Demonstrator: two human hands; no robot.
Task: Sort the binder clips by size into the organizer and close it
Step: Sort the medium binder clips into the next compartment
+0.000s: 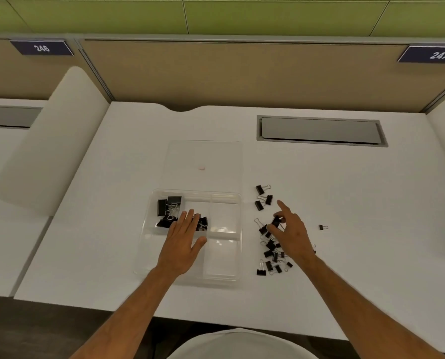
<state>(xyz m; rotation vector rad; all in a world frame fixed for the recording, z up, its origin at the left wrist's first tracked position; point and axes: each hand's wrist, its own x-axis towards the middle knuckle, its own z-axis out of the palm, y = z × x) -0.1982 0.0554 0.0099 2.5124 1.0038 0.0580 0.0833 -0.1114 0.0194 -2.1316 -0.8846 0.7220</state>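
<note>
Our left hand (182,239) lies flat over the organizer (148,244) — right of it, our right hand (290,233) pinches a binder clip (276,221).

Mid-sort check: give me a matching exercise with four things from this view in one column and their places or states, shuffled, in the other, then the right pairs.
Things
1. left hand
2. right hand
3. clear plastic lid
4. lone tiny black binder clip

Places or states
A. lies apart on the white desk, right of the loose pile
B. fingers straight, over the large black clips in the clear plastic organizer
C. open, lying flat behind the tray
D. pinches a black clip above the loose pile, index finger extended

Pairs: 1-B, 2-D, 3-C, 4-A
</note>
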